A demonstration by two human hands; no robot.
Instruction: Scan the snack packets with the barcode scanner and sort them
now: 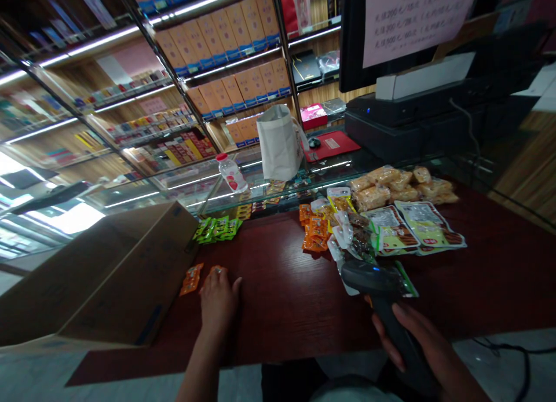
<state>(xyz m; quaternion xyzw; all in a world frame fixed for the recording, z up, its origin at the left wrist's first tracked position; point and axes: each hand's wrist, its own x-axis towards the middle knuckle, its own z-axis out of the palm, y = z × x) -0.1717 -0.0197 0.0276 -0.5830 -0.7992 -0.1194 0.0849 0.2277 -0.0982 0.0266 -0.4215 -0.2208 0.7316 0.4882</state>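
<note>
My left hand lies over the table at the left, its thumb spread out to the side. Its fingertips rest on an orange snack packet, which they partly cover. Just left of it lies another orange packet. In my right hand is a black barcode scanner, gripped by its handle, a small blue light showing on its head. Beyond the scanner sit dark snack bags, partly hidden by it, and a pile of orange packets.
An open cardboard box stands at the left, green packets by its corner. Yellow-green bags and wrapped bread-like packs lie at the right. Behind are a bottle, a white bag, a monitor and a glass counter.
</note>
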